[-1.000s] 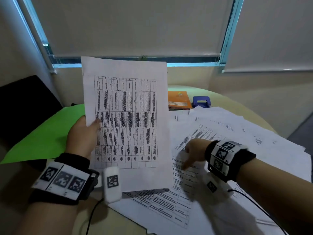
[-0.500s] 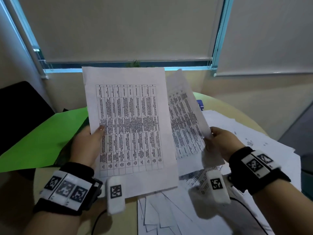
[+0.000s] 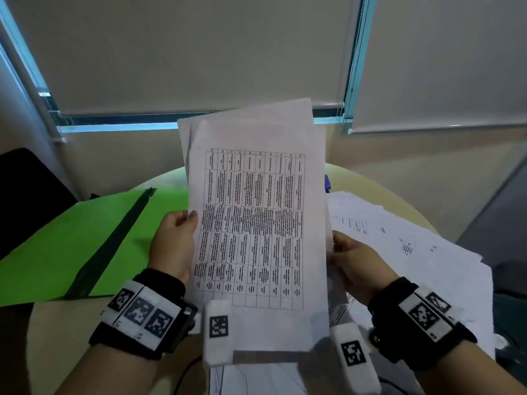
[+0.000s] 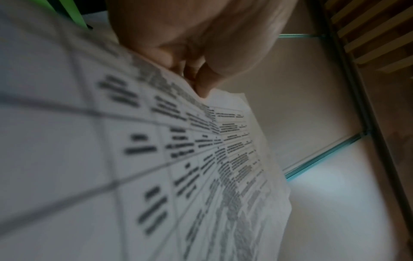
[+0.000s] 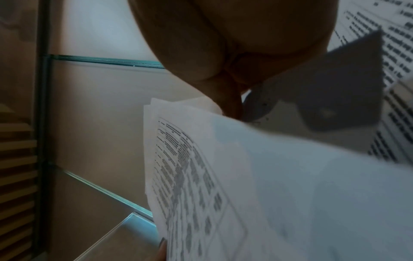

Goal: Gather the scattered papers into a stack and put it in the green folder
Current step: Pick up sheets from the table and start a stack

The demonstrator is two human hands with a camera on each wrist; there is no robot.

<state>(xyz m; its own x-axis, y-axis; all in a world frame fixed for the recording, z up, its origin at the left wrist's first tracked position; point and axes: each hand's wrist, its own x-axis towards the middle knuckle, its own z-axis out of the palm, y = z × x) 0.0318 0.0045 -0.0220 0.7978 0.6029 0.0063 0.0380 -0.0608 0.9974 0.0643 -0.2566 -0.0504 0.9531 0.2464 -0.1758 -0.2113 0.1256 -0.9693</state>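
Note:
A small stack of printed sheets (image 3: 253,223) with black tables stands upright in front of me, above the round table. My left hand (image 3: 174,240) grips its left edge, thumb on the front. My right hand (image 3: 353,263) pinches the right edge, its fingers behind the paper. Up close the stack (image 4: 156,159) shows in the left wrist view and again, as the stack (image 5: 223,176), in the right wrist view. The green folder (image 3: 71,240) lies open on the table at the left, with a dark spine strip. More loose papers (image 3: 399,246) spread over the table's right side.
The round beige table (image 3: 45,337) sits against a wall under windows with lowered blinds (image 3: 199,52). A blue object (image 3: 327,183) peeks out behind the held sheets. A dark chair back (image 3: 25,189) stands at far left. Cables hang from the wrist bands.
My right hand lifted a sheet off the table and brought it against the sheet in my left hand. Both hands now hold the sheets together as one stack.

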